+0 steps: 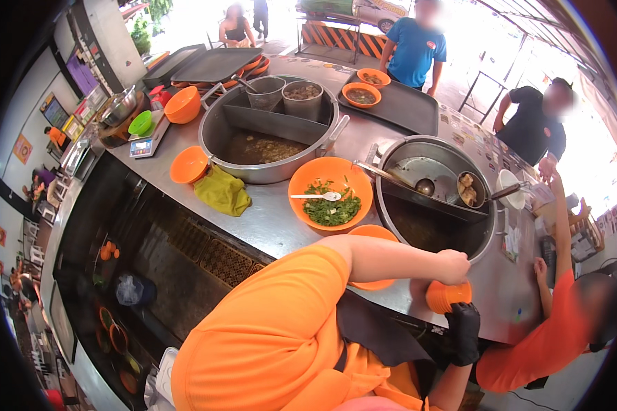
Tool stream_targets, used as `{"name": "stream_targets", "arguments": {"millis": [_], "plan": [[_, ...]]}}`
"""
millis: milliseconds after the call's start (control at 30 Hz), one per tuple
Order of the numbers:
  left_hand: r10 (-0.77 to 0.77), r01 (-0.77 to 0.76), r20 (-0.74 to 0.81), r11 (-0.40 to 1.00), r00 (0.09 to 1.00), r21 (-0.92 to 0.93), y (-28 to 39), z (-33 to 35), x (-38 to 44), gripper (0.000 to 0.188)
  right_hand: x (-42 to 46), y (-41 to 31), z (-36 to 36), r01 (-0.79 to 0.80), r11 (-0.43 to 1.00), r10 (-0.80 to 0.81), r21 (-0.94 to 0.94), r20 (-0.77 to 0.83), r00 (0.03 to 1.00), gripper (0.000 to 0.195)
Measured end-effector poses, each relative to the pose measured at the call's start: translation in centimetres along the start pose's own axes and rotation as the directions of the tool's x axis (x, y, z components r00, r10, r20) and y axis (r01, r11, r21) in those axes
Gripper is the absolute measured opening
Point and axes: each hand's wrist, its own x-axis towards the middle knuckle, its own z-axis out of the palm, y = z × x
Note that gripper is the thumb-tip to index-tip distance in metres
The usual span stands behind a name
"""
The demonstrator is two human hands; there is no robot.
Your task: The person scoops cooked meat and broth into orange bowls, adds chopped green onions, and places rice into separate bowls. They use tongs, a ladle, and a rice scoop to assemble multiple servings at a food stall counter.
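Observation:
My left hand [453, 266], bare with curled fingers, is at the upper edge of a stack of small orange cups [445, 297]; its fingertips are hidden. My right hand [463, 329], in a black glove, grips the side of that stack. An orange bowl [385, 284] lies partly under my left forearm. Beyond it, a large orange bowl [298, 177] holds chopped green herbs [331, 209] and a white plastic spoon [330, 195]. Beside my left hand stands a divided metal pot [432, 228] with a ladle [424, 186] and a strainer of food pieces [470, 192].
A second divided pot [267, 172] of broth stands farther left, near a yellow-green cloth [222, 191], orange bowls [182, 105] and a scale [146, 145]. Two filled bowls rest on a dark tray [406, 110]. A co-worker in a red-orange shirt [540, 349] is close on the right, with one arm reaching over the counter.

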Motion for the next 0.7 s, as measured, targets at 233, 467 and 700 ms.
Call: {"name": "stream_targets", "arguments": {"millis": [233,467,700], "plan": [[-0.098,0.097,0.015,0.995,0.995,0.033,-1.5,3.2,1.8,0.018,-1.7,-0.1,1.8,-0.470,0.606,0.703,0.642,-0.154,0.695,0.029],[-0.071,0.055,0.114,0.989,0.991,0.140,-1.0,2.1,2.0,0.014,0.3,0.6,5.1,-0.461,0.606,0.696,0.648,-0.152,0.702,0.021],[-0.043,0.059,-0.086,0.980,0.995,0.191,-0.8,3.9,0.8,0.014,1.5,1.2,5.5,-0.497,0.611,0.714,0.617,-0.159,0.681,0.015]]}}
